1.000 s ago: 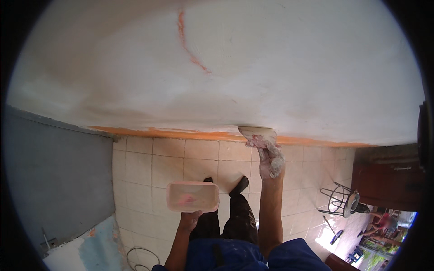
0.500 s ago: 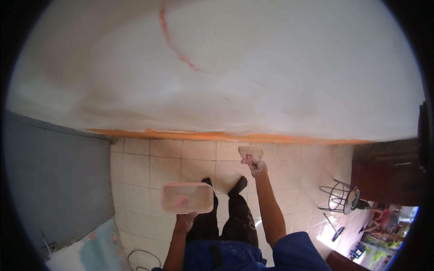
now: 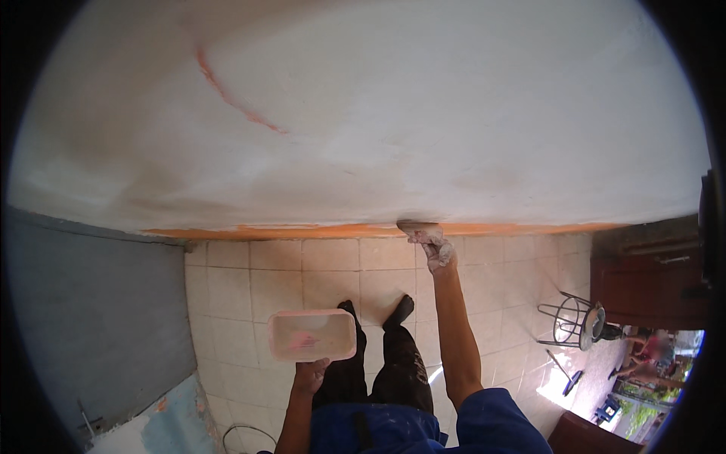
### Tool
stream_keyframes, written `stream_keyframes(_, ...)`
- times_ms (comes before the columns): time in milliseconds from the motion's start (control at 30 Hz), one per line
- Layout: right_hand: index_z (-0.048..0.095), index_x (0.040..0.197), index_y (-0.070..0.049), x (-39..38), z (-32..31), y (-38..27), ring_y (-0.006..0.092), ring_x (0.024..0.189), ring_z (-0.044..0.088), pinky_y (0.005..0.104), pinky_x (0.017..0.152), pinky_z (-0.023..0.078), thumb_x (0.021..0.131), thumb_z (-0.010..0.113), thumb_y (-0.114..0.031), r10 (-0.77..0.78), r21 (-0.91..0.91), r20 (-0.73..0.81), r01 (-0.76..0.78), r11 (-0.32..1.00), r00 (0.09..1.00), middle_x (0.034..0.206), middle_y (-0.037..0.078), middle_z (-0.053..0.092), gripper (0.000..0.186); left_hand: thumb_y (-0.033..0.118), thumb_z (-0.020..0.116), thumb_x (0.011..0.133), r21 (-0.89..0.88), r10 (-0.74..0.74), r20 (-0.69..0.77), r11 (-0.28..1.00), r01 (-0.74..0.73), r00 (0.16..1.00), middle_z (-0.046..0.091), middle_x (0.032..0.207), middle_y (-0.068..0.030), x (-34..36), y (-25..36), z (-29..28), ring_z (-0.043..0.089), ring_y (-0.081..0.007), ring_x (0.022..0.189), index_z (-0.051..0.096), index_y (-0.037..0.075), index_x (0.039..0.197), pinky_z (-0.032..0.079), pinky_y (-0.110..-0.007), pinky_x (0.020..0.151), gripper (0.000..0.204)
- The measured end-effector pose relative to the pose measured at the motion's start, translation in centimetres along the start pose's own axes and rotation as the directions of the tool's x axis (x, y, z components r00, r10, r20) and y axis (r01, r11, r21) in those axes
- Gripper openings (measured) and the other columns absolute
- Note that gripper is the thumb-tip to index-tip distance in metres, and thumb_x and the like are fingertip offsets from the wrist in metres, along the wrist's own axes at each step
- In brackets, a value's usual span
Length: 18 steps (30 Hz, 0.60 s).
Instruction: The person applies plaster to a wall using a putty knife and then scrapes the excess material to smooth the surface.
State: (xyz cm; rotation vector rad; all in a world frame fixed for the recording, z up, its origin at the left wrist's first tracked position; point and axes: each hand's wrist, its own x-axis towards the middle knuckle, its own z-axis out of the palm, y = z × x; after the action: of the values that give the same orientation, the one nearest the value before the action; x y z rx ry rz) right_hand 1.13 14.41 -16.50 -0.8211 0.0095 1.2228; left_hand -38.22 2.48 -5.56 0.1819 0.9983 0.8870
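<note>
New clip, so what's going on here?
A person's right hand, smeared with pale residue, holds a flat blade that appears to be against the white wall, at the orange strip along its lower edge. The left hand holds a pale pinkish tub. A reddish streak marks the wall higher up.

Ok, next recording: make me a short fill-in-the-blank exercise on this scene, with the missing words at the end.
1. The right hand has a flat blade in its grip, by the ____-coloured band running along the bottom of the white wall.
2. The left hand holds a tub whose outline is ____, with rounded corners.
3. The floor is laid with pale ____.
4. A round-seated stool stands off to the person's ____ side.

Missing words: orange; rectangular; tiles; right.
</note>
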Motion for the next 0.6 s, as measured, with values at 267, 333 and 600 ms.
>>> stream_keyframes(267, 0.055, 0.091, 0.012, -4.1, 7.5, -6.0, 0.0329, 0.101, 0.055, 0.0401, 0.093, 0.044, 0.081, 0.047, -0.01, -0.164, -0.157, -0.009, 0.16, 0.975, 0.986, 0.103, 0.022, 0.057, 0.025, -0.014, 0.056, 0.067, 0.015, -0.018, 0.039, 1.0, 0.017, 0.999, 0.051, 0.106, -0.0062, 0.7, -0.4, 0.1, 0.055, -0.0195, 0.097, 0.041, 0.007, 0.115, 0.051, -0.03, 0.079, 0.055)
stream_keyframes(333, 0.052, 0.097, 0.005, -5.4, 8.7, -7.5, 0.029, 0.098, 0.058, 0.0411, 0.089, 0.047, 0.081, 0.051, -0.007, -0.221, -0.119, -0.002, 0.219, 0.968, 0.975, 0.104, 0.017, 0.058, 0.021, -0.015, 0.056, 0.067, 0.024, -0.032, 0.029, 0.999, 0.032, 0.999, 0.051, 0.105, -0.0062, 0.8, -0.4, 0.4, 0.055, -0.019, 0.096, 0.041, 0.007, 0.115, 0.051, -0.029, 0.078, 0.055)
stream_keyframes(600, 0.047, 0.113, 0.003, -14.8, 14.7, -13.0, 0.0283, 0.1, 0.057, 0.0411, 0.089, 0.047, 0.083, 0.049, -0.007, -0.238, -0.02, -0.067, 0.237, 0.971, 0.969, 0.11, 0.016, 0.056, 0.031, -0.015, 0.055, 0.068, 0.034, -0.03, 0.033, 0.999, 0.029, 0.999, 0.051, 0.106, -0.0071, 0.3, -0.1, 1.4, 0.055, -0.0193, 0.098, 0.042, 0.006, 0.116, 0.051, -0.029, 0.078, 0.055)
